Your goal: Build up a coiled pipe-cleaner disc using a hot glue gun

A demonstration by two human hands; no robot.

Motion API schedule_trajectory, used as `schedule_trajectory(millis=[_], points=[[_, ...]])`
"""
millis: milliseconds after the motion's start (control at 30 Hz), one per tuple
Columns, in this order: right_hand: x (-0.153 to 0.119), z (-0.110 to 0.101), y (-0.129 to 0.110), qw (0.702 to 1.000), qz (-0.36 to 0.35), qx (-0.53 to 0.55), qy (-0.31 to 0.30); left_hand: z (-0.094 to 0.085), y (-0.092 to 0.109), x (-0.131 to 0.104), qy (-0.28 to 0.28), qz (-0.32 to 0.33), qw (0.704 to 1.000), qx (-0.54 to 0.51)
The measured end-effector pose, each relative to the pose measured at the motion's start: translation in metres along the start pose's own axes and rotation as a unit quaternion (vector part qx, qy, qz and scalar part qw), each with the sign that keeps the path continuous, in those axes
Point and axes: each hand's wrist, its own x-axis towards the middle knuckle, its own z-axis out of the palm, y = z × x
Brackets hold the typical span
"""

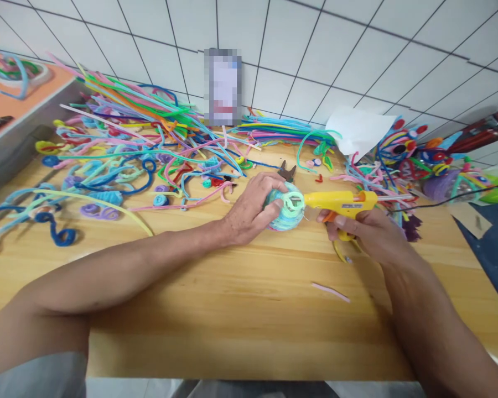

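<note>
My left hand [255, 205] is closed on a round piece wound from pipe cleaners [288, 220], light blue with a pale green loop on top. In my right hand [363, 229] is a yellow hot glue gun [332, 200] with a clear glue stick in its back. My fingers wrap its handle near the orange trigger. The nozzle points left and meets the right side of the round piece; whether it touches cannot be told. Just behind the piece stick up the dark jaws of pliers [288, 171], their handles hidden.
Many coloured pipe cleaners [120, 149] cover the table's left and back. A phone [224, 88] leans upright at the tiled wall. White paper [359, 132] and finished pipe-cleaner figures [410, 152] stand back right. A black cord [444, 202] runs right. A pink strip [331, 292] lies in front.
</note>
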Motion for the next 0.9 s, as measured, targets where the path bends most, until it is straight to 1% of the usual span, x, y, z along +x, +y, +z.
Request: schedule_trajectory(millis=[233,333,533,767,833,900], points=[[0.002,0.000,0.002,1.000,0.016,0.014,-0.002,0.000,0.002,0.003,0.016,-0.019,1.000,-0.012],[0.002,-0.001,0.002,0.999,0.025,0.019,0.004,0.000,0.001,0.005,0.026,-0.017,1.000,-0.001],[-0.002,-0.002,-0.001,0.999,0.034,0.023,-0.010,0.000,-0.001,0.009,0.051,-0.017,0.999,0.007],[0.002,-0.002,-0.001,0.996,0.050,0.065,0.031,-0.002,0.000,0.010,0.038,-0.023,0.999,-0.007],[0.001,-0.003,0.002,0.997,0.052,0.057,0.017,-0.002,0.000,0.011,0.038,-0.025,0.999,-0.015],[-0.001,-0.004,0.006,0.997,0.059,0.038,-0.014,-0.003,0.000,0.011,0.034,-0.030,0.999,-0.019]])
